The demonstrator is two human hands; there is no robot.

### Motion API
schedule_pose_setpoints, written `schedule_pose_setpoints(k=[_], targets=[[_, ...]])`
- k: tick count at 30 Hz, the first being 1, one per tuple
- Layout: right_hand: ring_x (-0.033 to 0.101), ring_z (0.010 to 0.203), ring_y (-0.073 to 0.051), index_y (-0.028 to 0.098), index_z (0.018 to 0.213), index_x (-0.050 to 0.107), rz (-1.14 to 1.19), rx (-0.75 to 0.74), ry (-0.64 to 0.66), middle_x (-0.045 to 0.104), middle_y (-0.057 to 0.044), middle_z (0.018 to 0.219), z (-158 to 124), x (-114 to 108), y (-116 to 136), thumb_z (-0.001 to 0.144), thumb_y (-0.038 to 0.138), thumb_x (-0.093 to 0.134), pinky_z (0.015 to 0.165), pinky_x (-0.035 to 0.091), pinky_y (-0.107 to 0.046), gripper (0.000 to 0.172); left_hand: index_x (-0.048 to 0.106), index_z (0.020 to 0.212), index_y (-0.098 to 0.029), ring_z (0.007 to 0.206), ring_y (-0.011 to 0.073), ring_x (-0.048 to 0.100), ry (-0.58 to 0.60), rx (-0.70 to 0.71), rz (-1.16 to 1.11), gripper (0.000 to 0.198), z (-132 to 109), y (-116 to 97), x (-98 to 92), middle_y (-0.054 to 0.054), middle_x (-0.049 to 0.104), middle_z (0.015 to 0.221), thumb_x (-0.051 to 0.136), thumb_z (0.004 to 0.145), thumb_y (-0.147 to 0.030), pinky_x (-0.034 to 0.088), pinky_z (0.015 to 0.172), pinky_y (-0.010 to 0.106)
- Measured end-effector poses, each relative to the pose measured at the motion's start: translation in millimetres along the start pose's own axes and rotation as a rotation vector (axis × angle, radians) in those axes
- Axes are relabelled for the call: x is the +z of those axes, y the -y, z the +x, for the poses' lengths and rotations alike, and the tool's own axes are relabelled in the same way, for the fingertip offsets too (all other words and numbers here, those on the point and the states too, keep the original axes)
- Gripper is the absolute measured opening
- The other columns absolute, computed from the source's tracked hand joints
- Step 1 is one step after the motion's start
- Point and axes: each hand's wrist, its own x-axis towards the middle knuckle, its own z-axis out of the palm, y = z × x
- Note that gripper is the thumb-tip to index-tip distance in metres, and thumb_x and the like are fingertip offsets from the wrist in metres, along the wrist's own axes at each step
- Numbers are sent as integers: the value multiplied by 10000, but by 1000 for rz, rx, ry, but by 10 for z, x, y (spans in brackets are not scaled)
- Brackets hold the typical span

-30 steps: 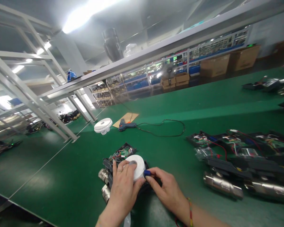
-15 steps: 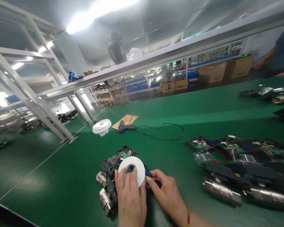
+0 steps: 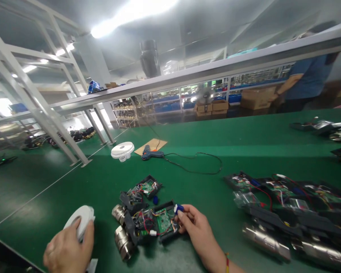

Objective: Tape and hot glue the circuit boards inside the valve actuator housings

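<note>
My left hand point(image 3: 68, 248) grips a roll of white tape point(image 3: 86, 215) at the left front of the bench. Between the thumb and fingers of my right hand point(image 3: 197, 231) is a small blue part point(image 3: 179, 207) with a white face. That hand is at the right edge of an open black housing point(image 3: 169, 239) with a green circuit board point(image 3: 163, 222), wires and a metal fitting point(image 3: 123, 242). Behind it lies a second open housing point(image 3: 149, 185) with its own metal fitting point(image 3: 118, 213). A small blue round piece point(image 3: 155, 200) sits between the two.
Several similar open units point(image 3: 272, 212) lie in a row on the right. Farther back are a glue gun point(image 3: 153, 154) on cardboard point(image 3: 160, 143), its looped cable point(image 3: 207, 173) and white spools point(image 3: 122, 149). A raised shelf point(image 3: 182, 77) spans the bench; a person point(image 3: 307, 79) stands beyond.
My left hand has carried the tape roll leftward and down, away from the housings, uncovering the circuit board. My right hand stays near the housing with the blue part. The person beyond has moved left.
</note>
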Motion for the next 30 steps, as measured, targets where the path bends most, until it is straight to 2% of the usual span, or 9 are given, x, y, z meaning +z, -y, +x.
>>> schedule_pose_setpoints(k=[3,7,9,11,13,18,22,25,30], targets=[[606,665,-178,161,927,659,11,3,0,669,-60,797,4,4,-37,772,717,688,566,511,-264,579,606,894,-259,638,300,626,68,3,7,265,-101,197,152,34,607,726,507,883,-505,589,564,521],[611,695,-184,164,965,658,8,8,9,667,-61,822,-4,6,-41,779,698,697,570,516,-261,567,557,1147,-292,1119,333,605,-43,63,-190,283,-253,-265,-27,80,610,1149,539,893,-414,497,989,599],[602,672,-175,169,1011,652,-8,11,13,670,-57,833,-14,3,-13,791,678,700,568,516,-262,557,587,1097,-319,1158,244,591,-31,312,-453,232,-290,-647,-182,34,607,1174,567,870,-279,442,1075,475],[589,641,-162,176,1038,642,-36,7,16,671,-54,850,-23,-2,25,806,667,691,571,519,-265,545,632,957,-329,1260,261,517,24,627,-565,147,-263,-985,-292,4,616,1218,589,831,-268,315,1150,502],[588,636,-160,179,1028,637,-67,1,25,666,-52,850,-30,-10,55,821,666,676,574,525,-267,530,642,1077,-314,1272,263,494,118,783,-521,238,-173,-1209,-333,3,635,1234,597,844,-298,249,1174,499],[601,647,-159,192,1029,648,-145,-22,97,627,-26,815,-19,-55,56,869,629,638,611,544,-270,465,587,1207,-240,1078,249,579,405,601,-437,370,69,-1383,-279,25,656,1192,654,864,-361,462,966,469],[618,692,-164,218,1078,657,-271,-49,206,643,-45,953,16,-106,108,936,540,579,625,544,-274,361,534,1312,-214,1191,309,527,557,592,-474,696,75,-1433,-230,67,592,1329,784,729,-499,433,1042,545],[618,839,-204,238,1066,680,-547,-256,340,667,-54,965,78,-122,254,996,402,523,732,520,-310,238,529,1334,-198,1228,334,500,608,595,-474,837,51,-1457,-208,78,580,1356,821,656,-594,397,1075,569],[562,888,-226,212,1056,659,-912,-529,554,685,-57,932,203,-68,456,995,194,498,759,455,-330,173,557,1300,-230,1210,312,515,675,562,-475,711,67,-1479,-194,39,623,1279,731,748,-643,383,1088,551]])
